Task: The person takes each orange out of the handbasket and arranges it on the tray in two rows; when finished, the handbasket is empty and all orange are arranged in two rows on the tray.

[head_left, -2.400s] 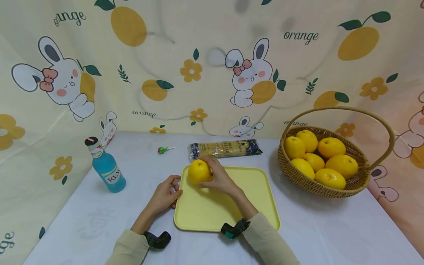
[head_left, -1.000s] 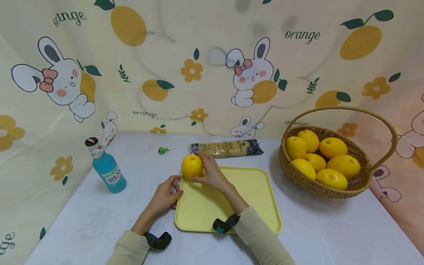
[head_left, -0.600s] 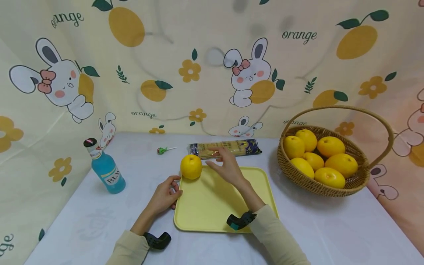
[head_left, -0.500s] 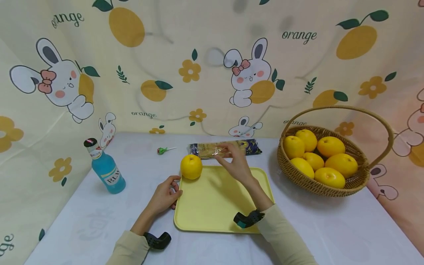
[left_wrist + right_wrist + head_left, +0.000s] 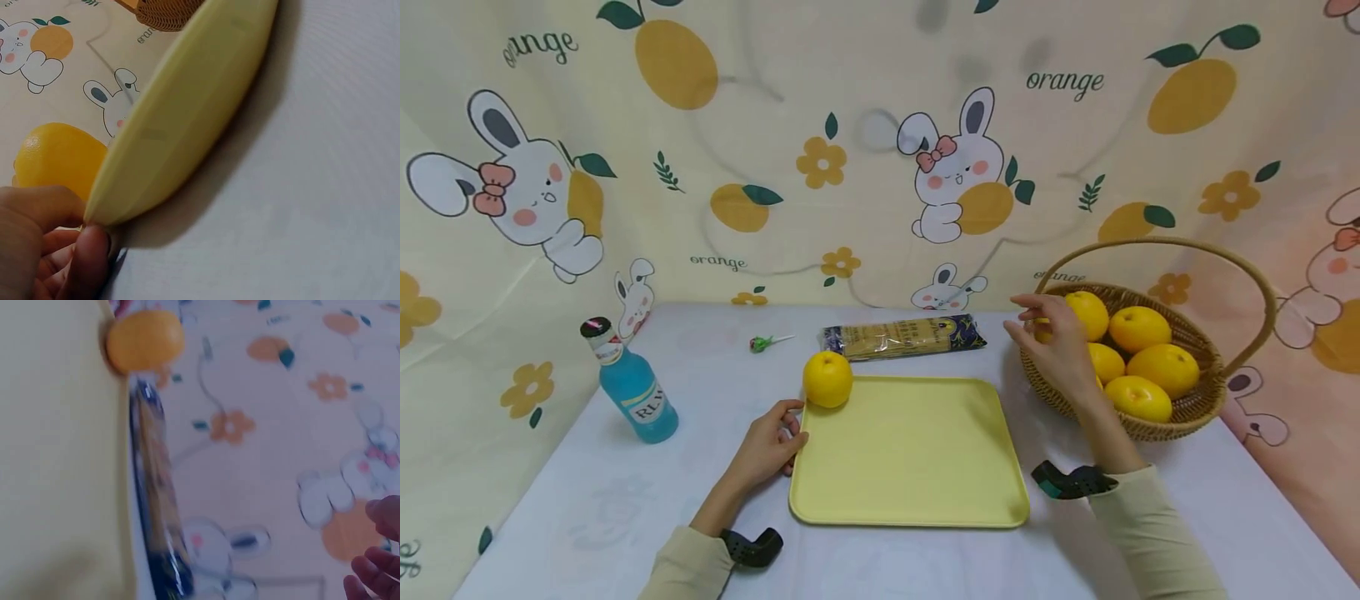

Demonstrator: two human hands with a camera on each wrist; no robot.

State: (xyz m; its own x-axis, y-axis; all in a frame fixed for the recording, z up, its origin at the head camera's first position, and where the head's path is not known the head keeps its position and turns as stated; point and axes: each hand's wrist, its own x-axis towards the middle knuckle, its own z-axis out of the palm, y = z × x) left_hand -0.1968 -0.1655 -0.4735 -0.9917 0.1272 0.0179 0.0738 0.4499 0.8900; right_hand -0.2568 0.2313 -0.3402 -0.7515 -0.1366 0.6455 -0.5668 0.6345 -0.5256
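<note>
My left hand [image 5: 766,442] pinches the left edge of a pale yellow tray [image 5: 910,450] between thumb and fingers; the left wrist view shows the grip at the tray's rim [image 5: 181,112]. One yellow orange [image 5: 827,379] sits at the tray's far left corner. Over the left side of a wicker basket [image 5: 1195,417], my right hand [image 5: 1060,342] hangs with spread, slightly bent fingers and covers part of the fruit there. Several yellow oranges [image 5: 1138,400] fill the basket. In the right wrist view, only the fingertips [image 5: 381,572] show at the right border.
A long plastic pack of noodles [image 5: 898,337] lies behind the tray. Left of it is a green-wrapped lollipop [image 5: 762,343]. A blue bottle [image 5: 643,396] stands at the left of the white-covered table. The basket's tall handle [image 5: 1180,242] arches over it. A printed cloth hangs behind.
My right hand has set the orange down at the tray's far left corner, let go, and moved right to the basket. The left hand has stayed at the tray's edge.
</note>
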